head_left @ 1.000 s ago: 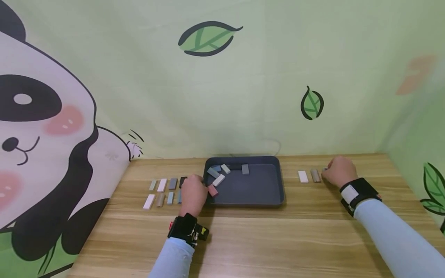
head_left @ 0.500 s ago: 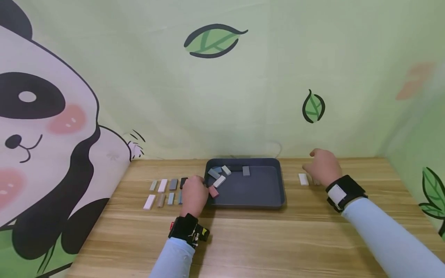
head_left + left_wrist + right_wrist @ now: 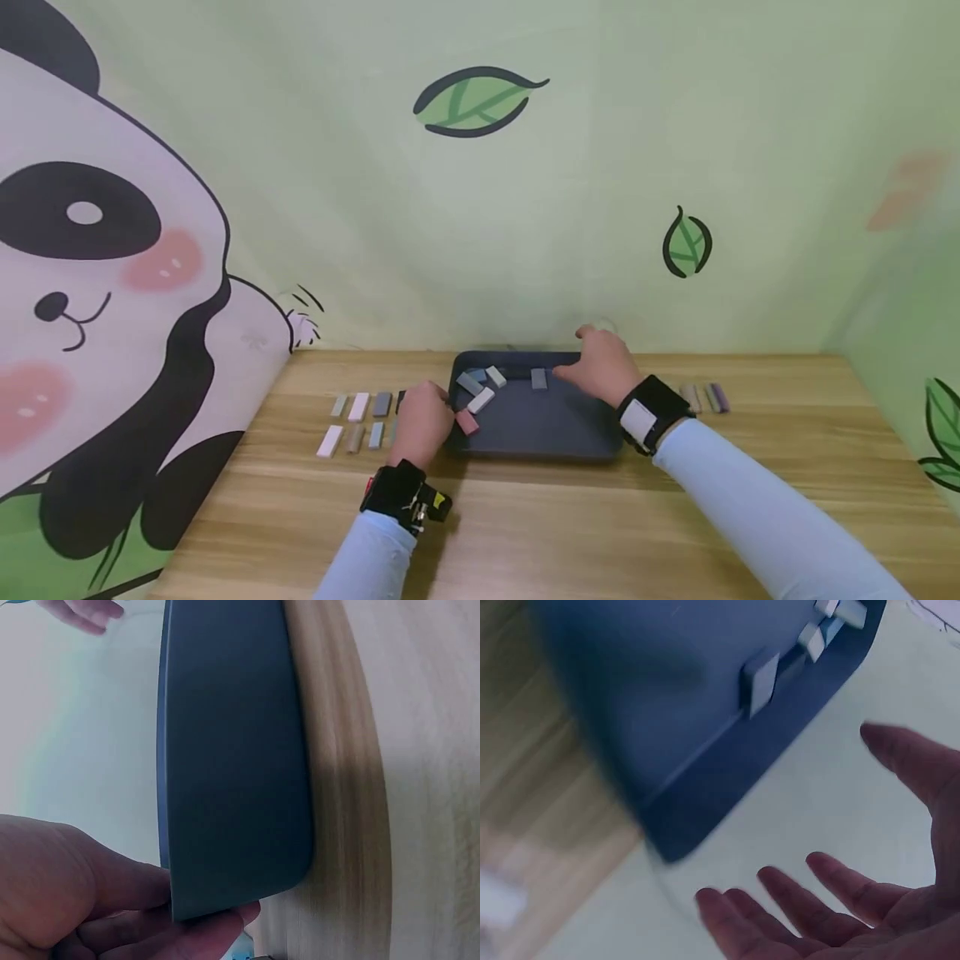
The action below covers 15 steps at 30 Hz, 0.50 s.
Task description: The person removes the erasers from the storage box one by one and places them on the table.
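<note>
My left hand [image 3: 422, 423] grips the left side of a dark grey-blue tray [image 3: 540, 433]; in the left wrist view its thumb and fingers pinch the wall of the tray [image 3: 232, 750] near a corner. Several small rectangular blocks lie inside, including a pink block [image 3: 467, 422], a white block [image 3: 481, 401] and, apart from them, a grey block [image 3: 539, 379]. My right hand [image 3: 600, 364] hovers over the tray's back right part, near that grey block. In the right wrist view, the fingers and thumb of this hand [image 3: 855, 922] are spread, with nothing between them.
Left of the tray, several blocks lie in two rows, among them a white block [image 3: 328, 441] and a tan block [image 3: 356, 439]. On the right are a brownish block [image 3: 691, 398] and a purple block [image 3: 721, 397]. A printed cloth [image 3: 360, 208] hangs behind the wooden table [image 3: 540, 533].
My right hand has moved left from the blocks on the table's right to above the tray. My left hand has stayed on the tray's left side. The head view has shifted slightly.
</note>
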Motion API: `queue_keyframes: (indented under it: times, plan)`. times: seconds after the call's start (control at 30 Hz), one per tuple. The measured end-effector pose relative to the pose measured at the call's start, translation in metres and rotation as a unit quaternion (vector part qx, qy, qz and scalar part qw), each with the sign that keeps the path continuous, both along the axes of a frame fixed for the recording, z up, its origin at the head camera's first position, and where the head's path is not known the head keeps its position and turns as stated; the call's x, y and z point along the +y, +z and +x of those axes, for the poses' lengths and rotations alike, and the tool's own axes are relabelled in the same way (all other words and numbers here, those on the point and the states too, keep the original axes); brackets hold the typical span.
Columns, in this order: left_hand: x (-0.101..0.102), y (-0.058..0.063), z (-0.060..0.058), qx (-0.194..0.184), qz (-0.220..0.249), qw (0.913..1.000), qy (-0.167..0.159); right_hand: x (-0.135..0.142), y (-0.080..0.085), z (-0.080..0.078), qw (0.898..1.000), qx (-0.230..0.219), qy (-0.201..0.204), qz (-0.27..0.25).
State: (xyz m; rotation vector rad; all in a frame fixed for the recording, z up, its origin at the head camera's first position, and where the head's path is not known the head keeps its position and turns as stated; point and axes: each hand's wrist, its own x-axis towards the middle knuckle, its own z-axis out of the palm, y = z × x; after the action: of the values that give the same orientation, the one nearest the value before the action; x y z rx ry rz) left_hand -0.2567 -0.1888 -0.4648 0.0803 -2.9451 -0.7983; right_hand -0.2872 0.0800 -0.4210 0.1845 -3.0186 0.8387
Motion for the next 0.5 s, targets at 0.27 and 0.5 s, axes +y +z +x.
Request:
queue_keyframes:
  times: [0.27,0.5]
  plan:
    - [-0.002,-0.005,-0.001,-0.019,0.009,0.9998,0.002,-0.038,-0.02,-0.003,0.998,-0.059,-0.01,0.021]
    - [-0.007,-0.002,-0.008,-0.021,0.035,0.9991,0.005,-0.055,-0.033,-0.016,0.996,-0.084,-0.015,0.023]
